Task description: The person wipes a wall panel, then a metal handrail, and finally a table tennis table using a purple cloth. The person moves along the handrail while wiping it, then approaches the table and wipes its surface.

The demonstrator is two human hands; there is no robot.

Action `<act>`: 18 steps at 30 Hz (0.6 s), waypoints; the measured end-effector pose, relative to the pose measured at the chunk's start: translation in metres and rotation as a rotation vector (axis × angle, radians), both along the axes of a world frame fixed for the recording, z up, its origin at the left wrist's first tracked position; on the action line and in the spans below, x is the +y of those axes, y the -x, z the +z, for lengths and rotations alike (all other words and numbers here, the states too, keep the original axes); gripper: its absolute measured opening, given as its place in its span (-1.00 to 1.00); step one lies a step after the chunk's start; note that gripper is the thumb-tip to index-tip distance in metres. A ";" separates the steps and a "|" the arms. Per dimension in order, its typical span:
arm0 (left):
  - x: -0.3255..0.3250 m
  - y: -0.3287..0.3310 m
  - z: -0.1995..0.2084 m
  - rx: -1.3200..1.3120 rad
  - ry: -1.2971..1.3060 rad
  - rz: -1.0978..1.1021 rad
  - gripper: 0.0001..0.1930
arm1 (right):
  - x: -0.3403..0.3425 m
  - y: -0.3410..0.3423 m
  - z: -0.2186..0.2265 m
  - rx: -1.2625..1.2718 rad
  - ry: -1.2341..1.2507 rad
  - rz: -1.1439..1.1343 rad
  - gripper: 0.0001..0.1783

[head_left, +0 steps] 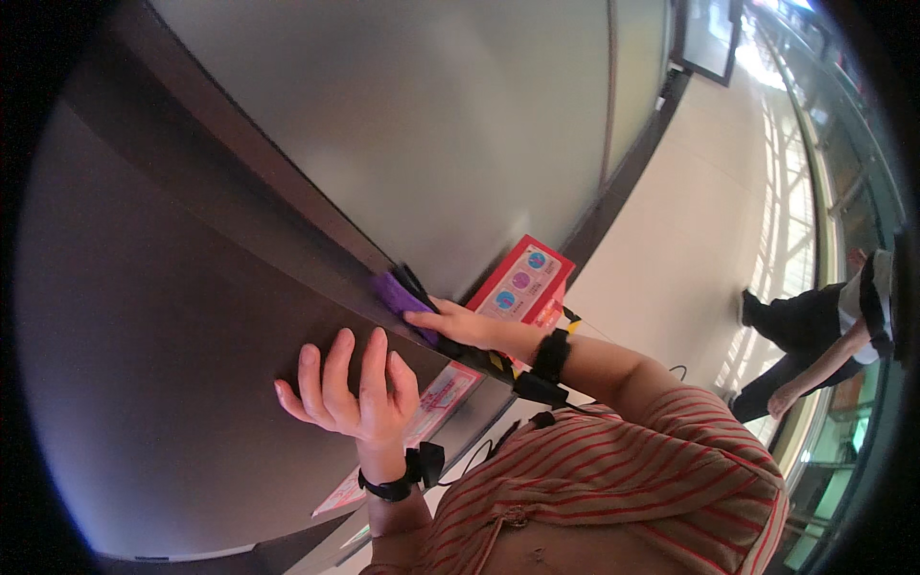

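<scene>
A purple cloth (406,304) is pressed against the dark frame edge beside a frosted glass panel (431,115). My right hand (454,323) is closed on it, thumb along its near side. Part of the cloth looks dark, and its far side is hidden. To the left, my left hand (353,388) is raised before a dark, smooth panel (192,383), fingers apart and slightly bent, with nothing in it. Whether its fingertips touch the panel I cannot tell. Black straps with small devices sit round both wrists.
A red box with round pictures (522,280) stands just beyond my right forearm, near black-and-yellow tape (498,362). A red-edged sign (441,398) lies behind my left hand. On the pale floor (671,230) at right, a person in dark trousers (800,331) walks near a glass railing.
</scene>
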State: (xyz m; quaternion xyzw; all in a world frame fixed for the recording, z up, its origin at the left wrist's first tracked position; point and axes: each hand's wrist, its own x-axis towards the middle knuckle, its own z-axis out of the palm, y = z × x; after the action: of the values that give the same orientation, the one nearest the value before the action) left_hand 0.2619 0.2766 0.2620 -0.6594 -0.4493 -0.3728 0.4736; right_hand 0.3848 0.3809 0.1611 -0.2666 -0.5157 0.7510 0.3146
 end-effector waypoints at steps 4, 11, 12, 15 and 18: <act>0.004 0.002 -0.004 0.035 -0.012 0.075 -0.76 | 0.007 0.005 -0.005 0.063 -0.126 -0.010 -0.28; 0.003 -0.001 -0.012 -0.031 0.020 0.150 -0.81 | 0.066 0.049 0.006 0.234 -0.511 -0.035 -0.16; 0.002 -0.002 -0.013 -0.024 0.032 0.146 -0.82 | 0.073 0.056 -0.003 0.194 -0.530 -0.055 -0.13; -0.002 -0.002 -0.014 -0.004 0.081 0.184 -0.83 | 0.070 0.052 -0.037 0.063 -0.202 0.045 -0.12; -0.003 -0.002 -0.014 0.071 0.085 0.187 -0.82 | 0.068 0.050 -0.027 0.155 -0.328 0.007 -0.17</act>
State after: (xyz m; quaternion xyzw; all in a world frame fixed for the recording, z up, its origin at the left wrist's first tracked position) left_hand 0.2635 0.2736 0.2475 -0.6470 -0.5073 -0.2842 0.4933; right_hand 0.3352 0.4491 0.1342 -0.1511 -0.6063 0.6764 0.3900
